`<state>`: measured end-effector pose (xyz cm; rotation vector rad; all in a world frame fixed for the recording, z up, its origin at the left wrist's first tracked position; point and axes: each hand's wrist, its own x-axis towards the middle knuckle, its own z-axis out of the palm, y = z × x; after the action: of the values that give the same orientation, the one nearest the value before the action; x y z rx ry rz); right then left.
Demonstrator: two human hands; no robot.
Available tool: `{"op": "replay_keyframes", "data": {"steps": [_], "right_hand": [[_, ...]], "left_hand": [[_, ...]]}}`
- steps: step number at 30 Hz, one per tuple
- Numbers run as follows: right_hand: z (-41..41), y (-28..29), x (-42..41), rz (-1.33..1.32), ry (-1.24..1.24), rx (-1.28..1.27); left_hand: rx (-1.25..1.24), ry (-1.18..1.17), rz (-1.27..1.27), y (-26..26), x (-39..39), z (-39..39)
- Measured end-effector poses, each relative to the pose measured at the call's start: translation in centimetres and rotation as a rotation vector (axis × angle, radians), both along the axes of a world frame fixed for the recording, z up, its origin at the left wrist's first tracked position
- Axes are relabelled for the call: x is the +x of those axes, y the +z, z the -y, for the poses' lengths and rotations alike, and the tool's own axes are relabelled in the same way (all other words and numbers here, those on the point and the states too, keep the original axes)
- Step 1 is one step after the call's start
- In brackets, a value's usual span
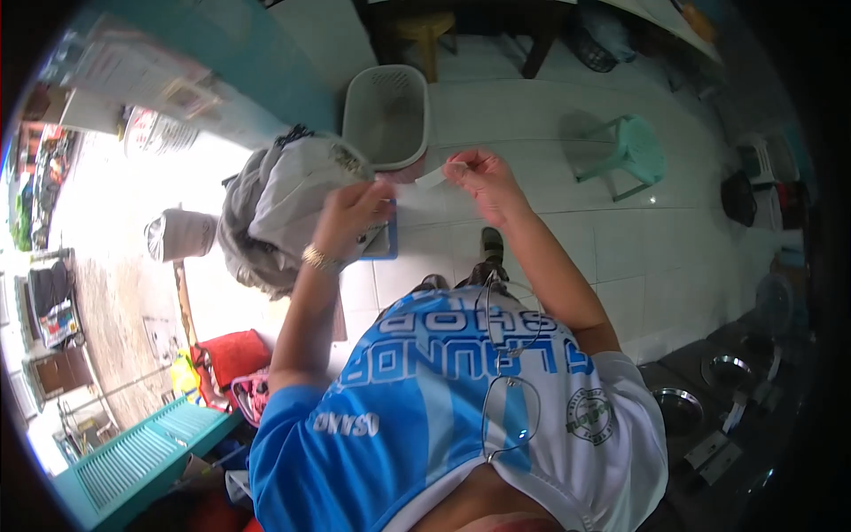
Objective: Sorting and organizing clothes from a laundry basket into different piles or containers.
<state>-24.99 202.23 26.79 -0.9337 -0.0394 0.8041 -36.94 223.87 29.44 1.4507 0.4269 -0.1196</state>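
My right hand (482, 179) pinches one end of a small white strip (432, 178), perhaps paper or tape, between thumb and fingers. Across from it, my left hand (356, 213) is blurred, with its fingertips near the strip's other side; whether it holds anything cannot be made out. A gold-coloured bracelet (319, 258) circles the left wrist. Just beyond and beside the left hand lies a heap of grey and white cloth (292, 199). Part of a blue-edged object (392, 233), perhaps a scale, shows under the left hand.
An empty-looking white plastic basket (387, 116) stands ahead. A green plastic stool (638, 153) is on the tiled floor at the right, a yellow stool (425, 30) at the far side. Bags, including a red one (236, 356), and a turquoise louvred panel (143, 452) are at the lower left.
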Motion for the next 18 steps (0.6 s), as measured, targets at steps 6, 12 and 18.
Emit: {"op": "replay_keyframes", "data": {"steps": [6,12,18], "right_hand": [[-1.3,1.7,-5.6,0.985,0.041,-0.316],[-1.2,-0.3,-9.8,1.498,0.11,-0.449],[-2.3,-0.9,-11.7,1.456,0.091,-0.455]], "left_hand": [[-1.023,-0.215,-0.343,-2.9,-2.4,2.6],[-0.926,0.012,-0.283,-6.4,-7.3,2.2],[-0.676,0.043,-0.234,-5.6,-8.8,1.6]]}}
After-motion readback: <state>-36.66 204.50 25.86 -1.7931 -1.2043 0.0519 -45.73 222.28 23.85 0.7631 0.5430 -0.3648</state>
